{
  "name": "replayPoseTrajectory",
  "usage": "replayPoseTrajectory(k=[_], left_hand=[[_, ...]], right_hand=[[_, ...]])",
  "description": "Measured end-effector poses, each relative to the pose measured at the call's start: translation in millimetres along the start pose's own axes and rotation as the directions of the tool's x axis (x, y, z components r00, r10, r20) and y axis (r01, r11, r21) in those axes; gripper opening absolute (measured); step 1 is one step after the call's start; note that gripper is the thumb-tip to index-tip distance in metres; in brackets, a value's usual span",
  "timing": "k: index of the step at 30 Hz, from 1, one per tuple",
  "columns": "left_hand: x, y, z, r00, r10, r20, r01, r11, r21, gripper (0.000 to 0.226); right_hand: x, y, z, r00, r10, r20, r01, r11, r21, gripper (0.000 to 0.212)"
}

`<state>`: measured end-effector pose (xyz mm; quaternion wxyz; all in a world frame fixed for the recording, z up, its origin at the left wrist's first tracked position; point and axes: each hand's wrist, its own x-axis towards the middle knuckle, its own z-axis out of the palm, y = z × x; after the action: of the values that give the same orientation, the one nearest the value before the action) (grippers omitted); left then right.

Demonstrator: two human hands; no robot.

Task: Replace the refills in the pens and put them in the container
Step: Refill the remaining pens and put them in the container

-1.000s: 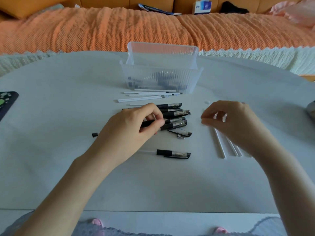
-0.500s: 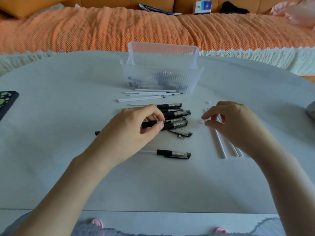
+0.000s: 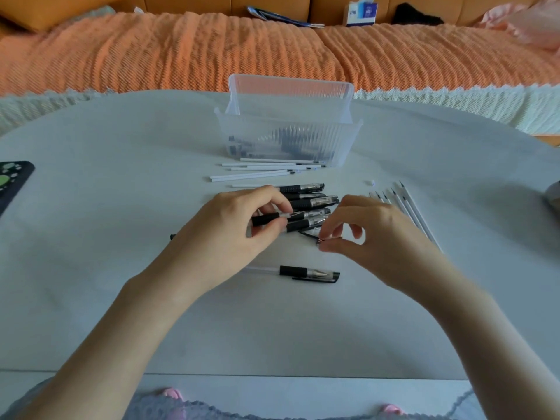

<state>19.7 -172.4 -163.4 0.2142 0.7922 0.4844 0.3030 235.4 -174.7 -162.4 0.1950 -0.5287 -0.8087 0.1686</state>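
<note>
Both meet mid-frame: left hand [image 3: 230,234] pinches a pen [image 3: 269,219]; right hand [image 3: 372,234], curled, grip unclear, has left the refills [image 3: 415,213], likely to uncap.

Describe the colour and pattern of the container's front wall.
The container is clear, colourless plastic with vertical ribbing, best seen in the head view.

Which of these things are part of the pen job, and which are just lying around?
Job: clear container, front refills beside it, refills on the right, pen pile, lone pen nearer the person, held pen in the left hand.

Lying about: dark spotted object at the left edge, tissue box and booklet beyond the table.
</note>
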Motion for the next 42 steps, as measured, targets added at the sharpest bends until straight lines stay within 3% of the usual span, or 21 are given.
replayPoseTrajectory(k=[17,23,31,38,42], left_hand=[[0,-1,0,1.000,-0.013,0.009,0.013,1.000,0.009,0.013],[0,-3,0,1.000,0.001,0.000,-0.001,1.000,0.021,0.008],[0,-2,-1,1.000,0.002,0.003,-0.002,1.000,0.017,0.013],[-1,-2,-1,0.999,-0.030,0.014,0.030,0.999,-0.015,0.008],[0,0,-1,0.998,-0.067,0.013,0.068,0.996,-0.058,0.009]], right_hand=[[1,-5,11,0.994,-0.110,0.002,0.110,0.985,-0.136,0.001],[1,-6,12,0.993,-0.113,0.032,0.115,0.992,-0.058,0.005],[1,-8,11,0.994,-0.093,0.054,0.098,0.991,-0.088,0.006],[2,-7,12,0.995,-0.086,0.056,0.087,0.996,-0.022,0.002],[0,-6,5,0.996,-0.037,-0.075,0.049,0.985,0.165,0.004]])
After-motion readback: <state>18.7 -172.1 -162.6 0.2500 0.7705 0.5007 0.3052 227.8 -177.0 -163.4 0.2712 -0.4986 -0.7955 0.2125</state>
